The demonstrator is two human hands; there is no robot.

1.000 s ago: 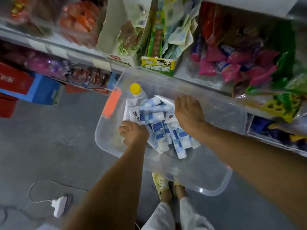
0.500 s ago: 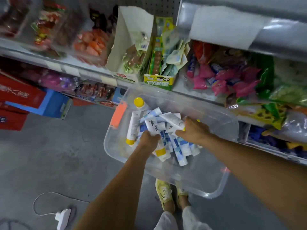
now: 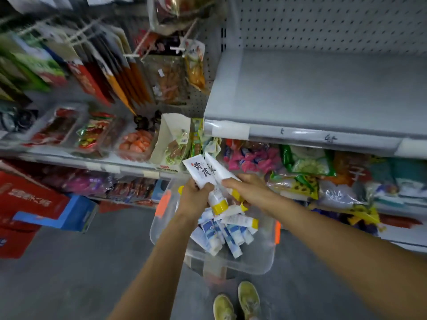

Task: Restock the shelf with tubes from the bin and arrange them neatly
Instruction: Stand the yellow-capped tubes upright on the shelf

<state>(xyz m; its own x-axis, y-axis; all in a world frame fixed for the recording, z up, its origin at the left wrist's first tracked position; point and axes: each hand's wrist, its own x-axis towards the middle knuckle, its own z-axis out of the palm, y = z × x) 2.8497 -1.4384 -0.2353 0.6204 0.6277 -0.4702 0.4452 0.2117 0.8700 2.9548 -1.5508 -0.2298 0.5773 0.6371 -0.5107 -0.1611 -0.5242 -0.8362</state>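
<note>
Flooring: grey concrete floor (image 3: 69, 273), running left of the bin (image 3: 265, 252) and beneath it. We log the bin as a clear plastic tub with an orange latch (image 3: 163, 203) at each end. We cannot tell what it stands on.

Shelf (image 3: 323, 93): grey metal deck, above and right of the bin, backed by pegboard (image 3: 323, 24). Pale label strips sit on its front rail.

Left hand (image 3: 195, 197): over the bin's far end, fingers curled round a white tube (image 3: 199, 173) with black characters, its yellow cap pointing down toward the bin.

Right hand (image 3: 249, 188): beside the left one, above the bin, fingers closed on a second tube (image 3: 223, 173), also cap-down. The two tubes touch and fan upward, away from the bin. We cannot tell whether either hand holds more than one.

Pile (image 3: 221, 234): white-and-blue tubes, some yellow-capped, lying crossed inside the bin under the hands.

Other stock, mostly blurred:
- pink packets (image 3: 254, 158), above and right of the bin
- open white carton (image 3: 173, 135), directly above it
- snack trays (image 3: 92, 132), above and left
- hanging packs (image 3: 111, 72), higher up on the left
- red cartons (image 3: 25, 199) and a blue box (image 3: 69, 213), left of the bin at floor level

Shoes (image 3: 238, 301): yellow-green, on the floor on the bin's near side.

Both forearms cross in front of the bin and hide part of its left wall and rim.
</note>
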